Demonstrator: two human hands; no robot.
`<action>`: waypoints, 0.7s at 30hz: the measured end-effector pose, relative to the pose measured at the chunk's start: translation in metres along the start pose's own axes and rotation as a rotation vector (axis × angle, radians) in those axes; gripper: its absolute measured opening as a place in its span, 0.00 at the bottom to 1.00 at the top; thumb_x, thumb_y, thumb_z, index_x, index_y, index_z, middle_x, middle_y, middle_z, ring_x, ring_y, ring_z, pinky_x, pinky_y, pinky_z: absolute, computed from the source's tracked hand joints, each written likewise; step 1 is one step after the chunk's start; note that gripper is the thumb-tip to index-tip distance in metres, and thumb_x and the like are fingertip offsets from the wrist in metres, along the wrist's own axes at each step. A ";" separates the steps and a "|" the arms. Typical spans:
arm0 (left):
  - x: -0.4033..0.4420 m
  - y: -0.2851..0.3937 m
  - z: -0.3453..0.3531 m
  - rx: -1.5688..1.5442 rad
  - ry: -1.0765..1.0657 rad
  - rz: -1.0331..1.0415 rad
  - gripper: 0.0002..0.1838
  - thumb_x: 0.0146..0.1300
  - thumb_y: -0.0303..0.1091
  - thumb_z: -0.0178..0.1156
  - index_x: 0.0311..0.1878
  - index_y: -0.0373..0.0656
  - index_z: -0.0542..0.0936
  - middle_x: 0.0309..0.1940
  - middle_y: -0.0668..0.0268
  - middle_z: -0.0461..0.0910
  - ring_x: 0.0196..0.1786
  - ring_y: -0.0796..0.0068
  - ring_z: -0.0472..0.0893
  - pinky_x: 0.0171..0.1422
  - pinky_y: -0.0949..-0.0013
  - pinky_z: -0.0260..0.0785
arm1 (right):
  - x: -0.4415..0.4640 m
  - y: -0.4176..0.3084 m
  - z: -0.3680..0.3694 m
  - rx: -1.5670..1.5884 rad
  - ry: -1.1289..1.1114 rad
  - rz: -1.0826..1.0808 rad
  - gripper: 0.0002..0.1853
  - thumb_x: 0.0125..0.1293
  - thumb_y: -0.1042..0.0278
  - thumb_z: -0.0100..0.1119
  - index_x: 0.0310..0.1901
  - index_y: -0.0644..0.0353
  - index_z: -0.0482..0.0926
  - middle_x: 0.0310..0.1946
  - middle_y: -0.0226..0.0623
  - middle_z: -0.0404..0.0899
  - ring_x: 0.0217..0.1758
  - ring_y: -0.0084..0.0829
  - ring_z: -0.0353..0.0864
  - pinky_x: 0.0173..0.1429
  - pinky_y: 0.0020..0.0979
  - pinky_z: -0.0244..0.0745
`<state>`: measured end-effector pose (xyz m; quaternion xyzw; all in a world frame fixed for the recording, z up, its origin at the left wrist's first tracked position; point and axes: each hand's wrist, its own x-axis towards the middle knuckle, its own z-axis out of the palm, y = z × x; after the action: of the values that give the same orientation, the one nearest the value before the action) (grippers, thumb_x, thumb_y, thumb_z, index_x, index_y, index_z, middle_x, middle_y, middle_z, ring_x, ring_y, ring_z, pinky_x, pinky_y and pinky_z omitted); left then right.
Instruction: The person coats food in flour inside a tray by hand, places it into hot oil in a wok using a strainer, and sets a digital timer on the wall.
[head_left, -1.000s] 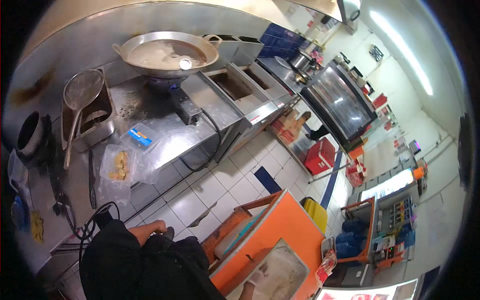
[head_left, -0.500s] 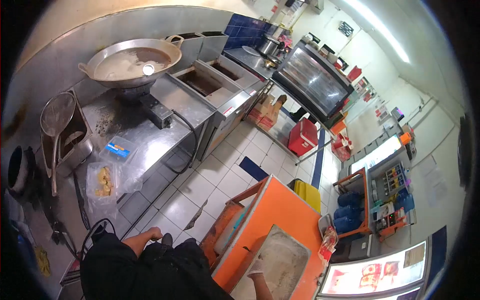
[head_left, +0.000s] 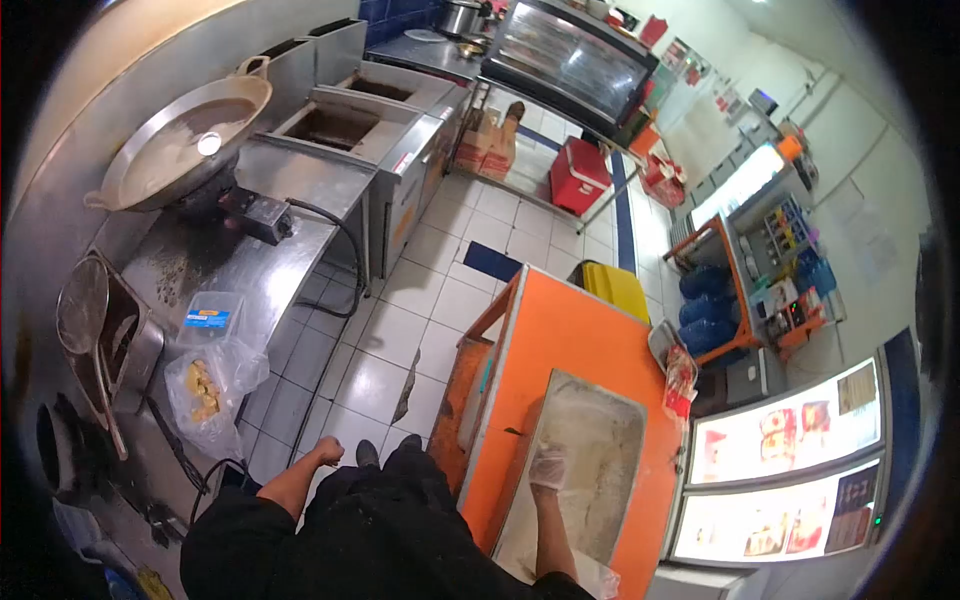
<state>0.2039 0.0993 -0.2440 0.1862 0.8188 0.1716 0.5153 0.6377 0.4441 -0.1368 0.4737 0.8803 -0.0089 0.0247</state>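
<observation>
My right hand, in a clear plastic glove, is over the pale powder in a large metal tray. Its fingers look stretched out, and I see nothing held in them; the fingertips blend with the powder. The tray lies on an orange-topped table. My left hand is bare and hangs beside my body over the floor, left of the table. Its fingers are curled closed, with no thing showing in them.
Left, a steel counter carries a wok of oil, a plastic tub and a bag of yellowish pieces. A strainer rests nearby. Beyond stand fryers, a yellow bin and a red cooler.
The view has shifted, so the wok and counter sit further left. My right hand has moved further up the tray, away from my body. My left hand stays by my side, still curled.
</observation>
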 end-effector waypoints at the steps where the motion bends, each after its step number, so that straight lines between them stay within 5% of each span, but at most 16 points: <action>1: 0.003 -0.004 0.001 0.014 -0.008 0.002 0.13 0.50 0.33 0.50 0.22 0.33 0.80 0.21 0.54 0.80 0.23 0.63 0.81 0.30 0.63 0.75 | -0.007 -0.020 -0.049 -0.034 0.018 0.090 0.28 0.62 0.58 0.47 0.61 0.66 0.64 0.60 0.53 0.64 0.61 0.51 0.64 0.65 0.52 0.54; 5: 0.005 -0.005 0.005 0.019 0.022 0.033 0.12 0.50 0.31 0.49 0.23 0.35 0.81 0.20 0.56 0.80 0.21 0.65 0.81 0.28 0.66 0.75 | -0.020 -0.046 -0.059 -0.107 0.353 0.143 0.19 0.57 0.61 0.51 0.49 0.59 0.75 0.47 0.51 0.74 0.51 0.49 0.71 0.56 0.46 0.64; 7: 0.003 0.000 0.009 -0.055 0.004 -0.026 0.12 0.50 0.31 0.50 0.24 0.35 0.81 0.21 0.57 0.81 0.22 0.66 0.81 0.29 0.66 0.75 | -0.021 -0.046 -0.043 0.025 0.231 0.316 0.25 0.62 0.57 0.47 0.58 0.61 0.68 0.62 0.48 0.64 0.61 0.47 0.65 0.64 0.48 0.56; 11: 0.022 -0.014 0.020 0.036 -0.044 -0.068 0.13 0.50 0.33 0.50 0.27 0.37 0.83 0.23 0.57 0.82 0.23 0.66 0.82 0.34 0.68 0.76 | -0.018 -0.041 -0.024 -0.003 0.060 0.321 0.26 0.59 0.55 0.50 0.58 0.58 0.69 0.62 0.45 0.64 0.63 0.44 0.64 0.66 0.48 0.54; 13: 0.016 -0.009 0.017 0.156 0.001 0.001 0.13 0.50 0.32 0.50 0.28 0.37 0.82 0.25 0.56 0.82 0.26 0.65 0.82 0.35 0.66 0.77 | -0.029 -0.043 -0.053 -0.036 0.142 -0.035 0.25 0.56 0.56 0.53 0.55 0.57 0.72 0.55 0.45 0.71 0.58 0.43 0.70 0.61 0.45 0.62; 14: 0.010 -0.006 0.013 0.157 0.006 0.001 0.13 0.50 0.32 0.50 0.28 0.37 0.82 0.25 0.56 0.82 0.26 0.65 0.82 0.35 0.66 0.77 | -0.027 -0.042 -0.054 -0.033 0.146 -0.037 0.25 0.56 0.56 0.53 0.55 0.57 0.72 0.55 0.45 0.71 0.58 0.43 0.70 0.61 0.45 0.62; 16: 0.004 0.000 0.009 0.039 -0.017 -0.071 0.12 0.50 0.31 0.51 0.30 0.36 0.82 0.27 0.56 0.83 0.29 0.65 0.83 0.37 0.65 0.77 | -0.025 -0.037 -0.059 0.127 -0.090 0.231 0.21 0.53 0.61 0.55 0.50 0.57 0.74 0.48 0.46 0.75 0.51 0.47 0.75 0.53 0.42 0.70; 21: 0.007 -0.006 0.011 -0.018 0.019 -0.104 0.11 0.50 0.31 0.53 0.30 0.34 0.82 0.26 0.56 0.82 0.30 0.64 0.83 0.40 0.65 0.77 | -0.012 -0.043 -0.074 0.324 -0.094 0.395 0.21 0.50 0.62 0.57 0.47 0.59 0.76 0.45 0.47 0.77 0.46 0.51 0.76 0.48 0.42 0.73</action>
<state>0.2107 0.0986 -0.2568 0.1370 0.8305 0.1538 0.5175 0.6058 0.4135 -0.0632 0.6335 0.7556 -0.1665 -0.0094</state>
